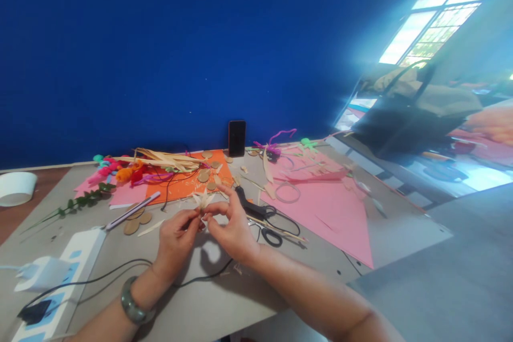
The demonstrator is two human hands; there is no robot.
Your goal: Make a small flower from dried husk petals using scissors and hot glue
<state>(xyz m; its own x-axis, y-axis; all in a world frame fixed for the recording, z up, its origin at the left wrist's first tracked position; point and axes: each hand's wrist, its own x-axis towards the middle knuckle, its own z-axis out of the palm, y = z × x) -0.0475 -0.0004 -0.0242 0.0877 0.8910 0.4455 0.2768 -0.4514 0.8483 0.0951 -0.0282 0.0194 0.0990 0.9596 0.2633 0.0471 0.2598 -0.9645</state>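
Between my two hands, over the middle of the table, a small cream-coloured flower (203, 200) with pointed petals stands up. My left hand (176, 235) pinches its base between thumb and fingers. From the other side, my right hand (232, 222) closes its thumb and index finger on the same base, its other fingers raised. The exact contact at the fingertips is too small to make out. Just right of my right hand lie a black glue gun (248, 206) and black-handled scissors (271, 236). A pale petal-shaped strip (151, 228) rests left of my hands.
A white power strip (80, 272) with a black cable lies at front left. Behind it are a box cutter (134, 210), a green leafy sprig (84, 200) and straw-coloured strips (168, 160). A phone (236, 139) leans against the blue wall. Pink paper (328, 219) covers the right side.
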